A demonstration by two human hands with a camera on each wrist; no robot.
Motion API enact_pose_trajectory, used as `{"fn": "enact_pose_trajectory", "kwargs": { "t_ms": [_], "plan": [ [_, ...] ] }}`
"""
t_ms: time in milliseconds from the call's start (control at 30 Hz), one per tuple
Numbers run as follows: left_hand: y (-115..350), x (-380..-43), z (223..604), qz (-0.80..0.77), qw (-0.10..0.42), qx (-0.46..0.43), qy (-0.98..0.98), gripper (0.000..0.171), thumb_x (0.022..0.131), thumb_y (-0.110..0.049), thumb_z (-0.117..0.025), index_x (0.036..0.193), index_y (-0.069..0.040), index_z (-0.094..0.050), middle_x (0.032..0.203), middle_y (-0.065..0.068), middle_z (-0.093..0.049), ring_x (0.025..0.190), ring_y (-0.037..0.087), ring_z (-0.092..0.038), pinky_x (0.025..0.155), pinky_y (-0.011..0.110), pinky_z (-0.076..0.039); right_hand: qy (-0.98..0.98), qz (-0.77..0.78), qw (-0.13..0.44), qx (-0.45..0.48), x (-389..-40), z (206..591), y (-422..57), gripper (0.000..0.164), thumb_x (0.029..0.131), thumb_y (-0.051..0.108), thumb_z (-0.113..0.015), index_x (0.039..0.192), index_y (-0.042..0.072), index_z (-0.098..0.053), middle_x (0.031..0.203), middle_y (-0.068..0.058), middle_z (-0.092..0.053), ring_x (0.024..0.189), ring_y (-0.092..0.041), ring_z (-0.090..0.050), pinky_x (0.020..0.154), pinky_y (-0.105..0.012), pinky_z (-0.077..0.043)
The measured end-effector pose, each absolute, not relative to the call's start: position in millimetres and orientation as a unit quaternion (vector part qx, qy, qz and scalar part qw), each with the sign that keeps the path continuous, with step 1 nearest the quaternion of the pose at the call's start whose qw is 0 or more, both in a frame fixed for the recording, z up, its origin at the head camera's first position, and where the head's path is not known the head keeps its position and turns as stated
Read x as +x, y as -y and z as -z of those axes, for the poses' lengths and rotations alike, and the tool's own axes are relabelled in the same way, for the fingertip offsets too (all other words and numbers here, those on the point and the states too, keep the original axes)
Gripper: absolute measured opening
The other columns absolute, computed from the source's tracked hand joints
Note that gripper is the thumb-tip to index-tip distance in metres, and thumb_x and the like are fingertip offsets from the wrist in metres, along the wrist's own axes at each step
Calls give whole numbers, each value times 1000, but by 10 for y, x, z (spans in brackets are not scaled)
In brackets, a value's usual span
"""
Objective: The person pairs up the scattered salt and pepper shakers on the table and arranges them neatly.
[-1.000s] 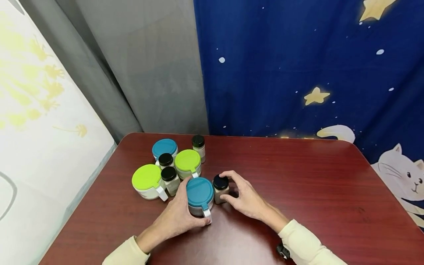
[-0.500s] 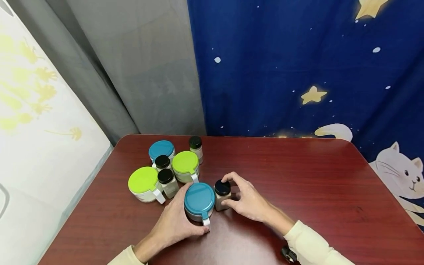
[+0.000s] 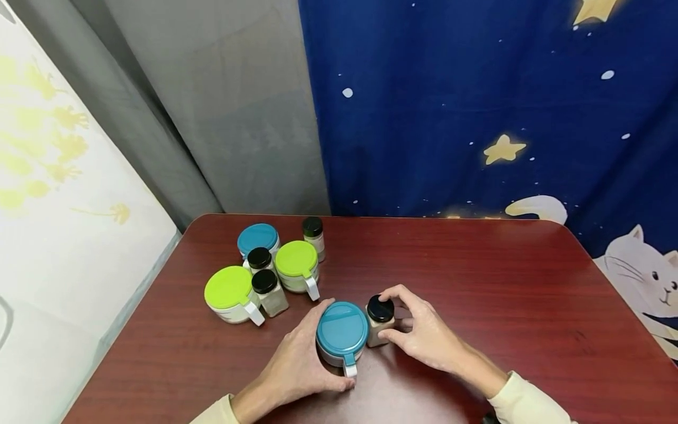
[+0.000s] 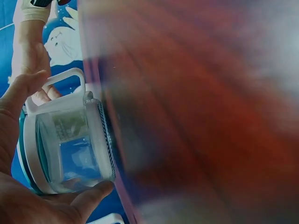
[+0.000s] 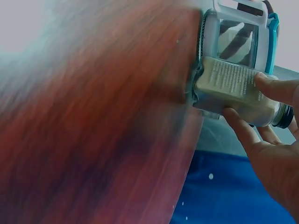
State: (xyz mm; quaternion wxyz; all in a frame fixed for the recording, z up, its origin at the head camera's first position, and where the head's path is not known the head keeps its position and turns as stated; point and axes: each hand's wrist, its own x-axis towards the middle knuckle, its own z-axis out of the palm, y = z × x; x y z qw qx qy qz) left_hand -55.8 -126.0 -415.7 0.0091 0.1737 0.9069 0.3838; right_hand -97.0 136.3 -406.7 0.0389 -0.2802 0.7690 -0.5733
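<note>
My left hand (image 3: 296, 359) grips a clear jar with a blue lid (image 3: 342, 328) and a white handle, thumb by the handle and fingers round the far side. In the left wrist view the same glass jar (image 4: 70, 144) shows see-through walls. Close against its right side stands a square spice bottle (image 3: 375, 334) with a black cap, pinched by my right hand (image 3: 431, 338) with the index finger at the cap and the thumb lower down. Printed text covers one face of the spice bottle (image 5: 233, 86) in the right wrist view, where pale contents show.
Left of my hands is a group of containers: a green-lidded jar (image 3: 229, 288), another green-lidded jar (image 3: 296, 259), a blue-lidded jar (image 3: 258, 238) and several black-capped bottles, one a spice bottle (image 3: 272, 299) in front. The red-brown table (image 3: 503, 282) ends at curtains behind.
Both hands have moved right and toward the person, taking the blue-lidded jar and the spice bottle side by side away from the group. The other containers have stayed in place.
</note>
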Motion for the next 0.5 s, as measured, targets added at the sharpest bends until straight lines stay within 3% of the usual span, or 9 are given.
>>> {"fn": "enact_pose_trajectory", "kwargs": {
  "t_ms": [500],
  "plan": [
    [758, -865, 4047, -395, 20, 227, -890, 125, 57, -47, -97, 159, -23, -28, 145, -2, -49, 119, 15, -58, 95, 43, -51, -798, 540, -12, -268, -1049, 3932, -1921, 61, 75, -15, -83, 120, 11, -52, 121, -9, -60, 104, -21, -67, 77, -34, -59]
  ]
}}
